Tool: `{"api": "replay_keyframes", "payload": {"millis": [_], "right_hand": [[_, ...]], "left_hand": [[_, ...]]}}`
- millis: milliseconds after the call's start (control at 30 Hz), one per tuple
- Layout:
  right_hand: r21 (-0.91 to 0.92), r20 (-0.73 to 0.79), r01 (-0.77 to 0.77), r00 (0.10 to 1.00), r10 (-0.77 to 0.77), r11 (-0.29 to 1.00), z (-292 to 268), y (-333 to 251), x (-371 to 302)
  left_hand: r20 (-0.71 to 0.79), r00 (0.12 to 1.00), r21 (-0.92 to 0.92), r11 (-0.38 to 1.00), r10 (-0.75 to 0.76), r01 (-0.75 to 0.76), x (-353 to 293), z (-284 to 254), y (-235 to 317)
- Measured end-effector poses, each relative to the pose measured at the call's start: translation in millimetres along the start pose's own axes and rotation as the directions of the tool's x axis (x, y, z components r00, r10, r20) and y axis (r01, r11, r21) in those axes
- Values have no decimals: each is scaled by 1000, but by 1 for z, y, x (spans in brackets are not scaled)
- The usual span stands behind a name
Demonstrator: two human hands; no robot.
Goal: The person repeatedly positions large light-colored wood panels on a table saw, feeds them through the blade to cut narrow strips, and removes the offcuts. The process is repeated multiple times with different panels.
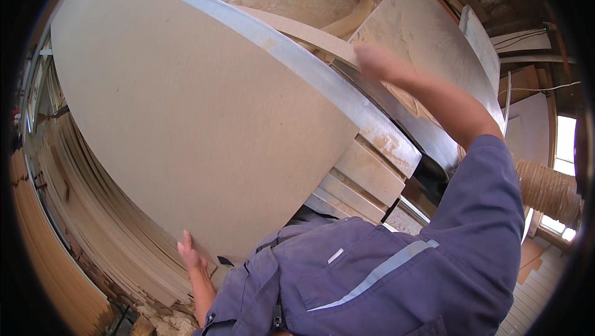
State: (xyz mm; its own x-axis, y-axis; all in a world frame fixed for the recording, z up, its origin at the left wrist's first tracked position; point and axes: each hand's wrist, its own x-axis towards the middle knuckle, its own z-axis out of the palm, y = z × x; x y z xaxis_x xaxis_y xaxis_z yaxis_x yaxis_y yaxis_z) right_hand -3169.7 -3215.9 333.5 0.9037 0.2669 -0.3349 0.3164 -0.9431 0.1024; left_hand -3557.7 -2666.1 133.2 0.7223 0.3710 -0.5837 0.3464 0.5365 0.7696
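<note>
A large light-brown fibreboard panel [204, 119] lies flat on a metal-edged machine table [365, 110] and fills the middle of the picture. My left hand [193, 258] is at the panel's near left edge, its visible fingers stretched out along the edge; part of the hand is hard to make out. Reaching out to the far right, my right hand [373, 63] is closed on the near end of a long narrow board strip [310, 33]. Motion smears the right hand a little. The strip lies beyond the metal edge, apart from the panel.
Stacked long boards [105, 206] stand to the left below the panel. A dusty metal side table [427, 44] is beyond my right hand. On the right hangs a ribbed hose [548, 190]. Metal table ribs [369, 168] show between the panel and my body.
</note>
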Motion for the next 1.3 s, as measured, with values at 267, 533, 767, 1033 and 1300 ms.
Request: {"api": "replay_keyframes", "payload": {"millis": [267,533,767,1033,1300], "right_hand": [[76,189,-184,968,167,980,-56,-12,15],[-6,139,32,990,-31,999,-6,15,21],[199,42,-15,999,6,980,-152,-19,-13],[633,-113,153,988,-105,759,-323,-36,-140],[609,40,-149,987,158,779,-337,-97,-296]], "left_hand": [[-33,999,9,1000,3,-3,1,-7,1],[-88,995,27,998,-47,50,1,-16,-4],[-357,850,615,782,387,-98,20,27,42],[458,847,-90,962,270,-258,111,245,154],[776,630,-315,846,-32,430,77,521,204]]}}
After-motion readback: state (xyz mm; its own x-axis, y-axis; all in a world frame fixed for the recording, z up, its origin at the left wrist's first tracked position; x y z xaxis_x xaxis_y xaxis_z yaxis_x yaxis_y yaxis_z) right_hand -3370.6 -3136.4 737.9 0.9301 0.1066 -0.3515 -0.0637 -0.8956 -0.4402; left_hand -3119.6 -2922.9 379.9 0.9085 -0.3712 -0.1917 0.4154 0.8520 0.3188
